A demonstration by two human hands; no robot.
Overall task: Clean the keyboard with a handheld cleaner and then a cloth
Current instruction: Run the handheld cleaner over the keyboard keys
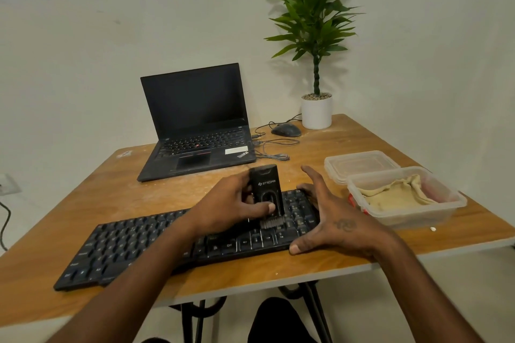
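A black keyboard (133, 248) lies slanted across the near part of the wooden table (348, 142). My left hand (228, 203) grips a black handheld cleaner (266, 189), held upright with its brush head down on the keys near the keyboard's right end. My right hand (331, 220) spans the keyboard's right end, fingers over the far corner and thumb at the near edge. A beige cloth (395, 193) lies crumpled inside a clear plastic container (446, 213) to the right of the keyboard.
An open black laptop (195, 125) stands behind the keyboard, with a mouse (286, 130) and loose cables beside it. A potted plant (316, 111) occupies the far corner. The container's lid (359, 164) lies behind it. The table's near edge runs just below the keyboard.
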